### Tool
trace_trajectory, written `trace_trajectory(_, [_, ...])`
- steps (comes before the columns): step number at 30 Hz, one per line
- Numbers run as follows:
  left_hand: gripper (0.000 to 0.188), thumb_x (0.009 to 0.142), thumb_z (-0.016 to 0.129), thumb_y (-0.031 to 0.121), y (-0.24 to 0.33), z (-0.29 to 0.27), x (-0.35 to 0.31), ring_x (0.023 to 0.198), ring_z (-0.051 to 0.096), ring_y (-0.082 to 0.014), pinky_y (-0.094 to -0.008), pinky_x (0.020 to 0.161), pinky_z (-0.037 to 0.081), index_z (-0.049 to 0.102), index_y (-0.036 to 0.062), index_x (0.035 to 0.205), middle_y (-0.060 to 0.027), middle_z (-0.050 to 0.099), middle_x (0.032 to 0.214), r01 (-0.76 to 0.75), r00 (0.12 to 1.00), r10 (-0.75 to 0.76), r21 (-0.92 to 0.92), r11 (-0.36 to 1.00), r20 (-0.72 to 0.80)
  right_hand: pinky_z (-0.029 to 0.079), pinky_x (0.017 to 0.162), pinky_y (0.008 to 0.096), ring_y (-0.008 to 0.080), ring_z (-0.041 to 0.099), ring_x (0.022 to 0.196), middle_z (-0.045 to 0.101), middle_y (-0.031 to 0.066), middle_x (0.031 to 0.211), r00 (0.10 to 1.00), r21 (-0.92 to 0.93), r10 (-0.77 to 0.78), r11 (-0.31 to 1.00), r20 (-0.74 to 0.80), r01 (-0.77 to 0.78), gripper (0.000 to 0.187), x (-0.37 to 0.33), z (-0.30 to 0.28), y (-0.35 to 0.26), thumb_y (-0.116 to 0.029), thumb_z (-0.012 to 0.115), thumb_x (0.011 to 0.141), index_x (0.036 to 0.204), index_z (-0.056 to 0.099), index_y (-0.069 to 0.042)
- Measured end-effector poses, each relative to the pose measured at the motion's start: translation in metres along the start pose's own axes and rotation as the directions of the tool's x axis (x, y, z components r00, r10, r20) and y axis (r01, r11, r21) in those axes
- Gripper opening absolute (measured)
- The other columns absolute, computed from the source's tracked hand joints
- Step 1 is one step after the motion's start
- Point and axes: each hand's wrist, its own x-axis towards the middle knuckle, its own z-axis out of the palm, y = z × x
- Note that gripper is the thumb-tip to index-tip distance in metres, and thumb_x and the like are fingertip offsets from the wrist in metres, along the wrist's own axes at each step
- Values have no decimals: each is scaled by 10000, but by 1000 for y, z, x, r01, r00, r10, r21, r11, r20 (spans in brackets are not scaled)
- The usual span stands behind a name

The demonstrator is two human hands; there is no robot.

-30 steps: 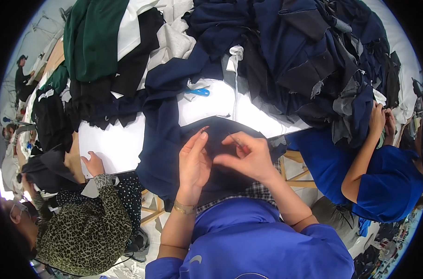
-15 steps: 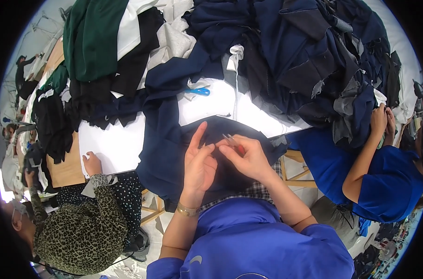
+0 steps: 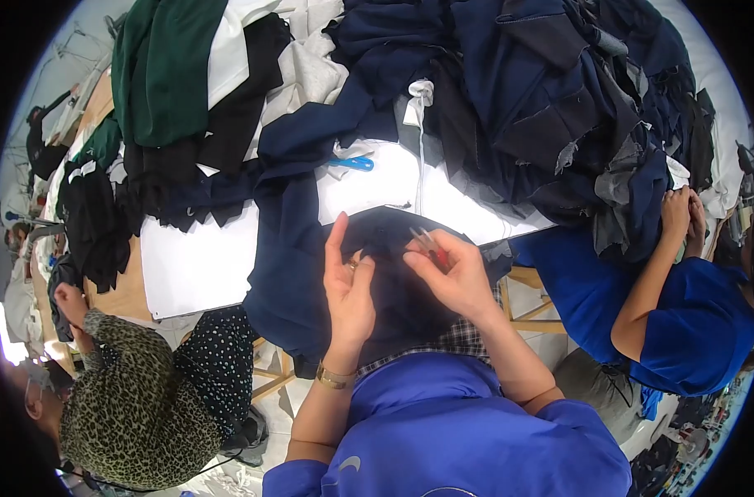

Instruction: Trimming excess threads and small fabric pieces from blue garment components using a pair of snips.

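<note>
Over my lap and the table's near edge spreads a dark navy garment (image 3: 290,273). My left hand (image 3: 350,302) is raised above it, index finger pointing up and the thumb pressed toward the other curled fingers. What they pinch, if anything, is too small to see. To its right, my right hand (image 3: 461,280) grips small thread snips (image 3: 440,255) with red on the handle; their two metal points stick out up and to the left. A gap separates the hands, with the navy cloth below.
Navy and grey cut pieces (image 3: 551,124) heap up at the far right. Green cloth (image 3: 166,74) and black cloth lie far left. A blue tool (image 3: 352,163) rests on the white tabletop (image 3: 199,265). Co-workers sit at either side, one in leopard print (image 3: 137,406), one in blue (image 3: 692,323).
My hands have moved apart: the left slightly leftward, the right with the snips to the right. The left co-worker's hand has left the white tabletop and drawn back to the left.
</note>
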Motion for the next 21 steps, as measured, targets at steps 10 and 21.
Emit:
trace_trajectory(10, [501,883,389,-50,-5,-16,7,868,537,-55,-146,665,346,307,41,1368,-121,611,1009,-85,995,90,83,993,-53,305,512,198,24,385,560,474,-44,594,996,4,-7,1000,-85,7,131,9,-16,-14,-118,635,851,829,570,-7])
trace_trajectory(21, [446,868,395,-58,-9,-22,9,849,503,-57,-178,752,376,375,16,1307,-82,564,1023,-52,997,61,203,978,-39,276,504,196,24,345,547,445,-57,588,987,58,138,989,-86,-133,170,13,-21,-13,-163,615,875,816,568,-10])
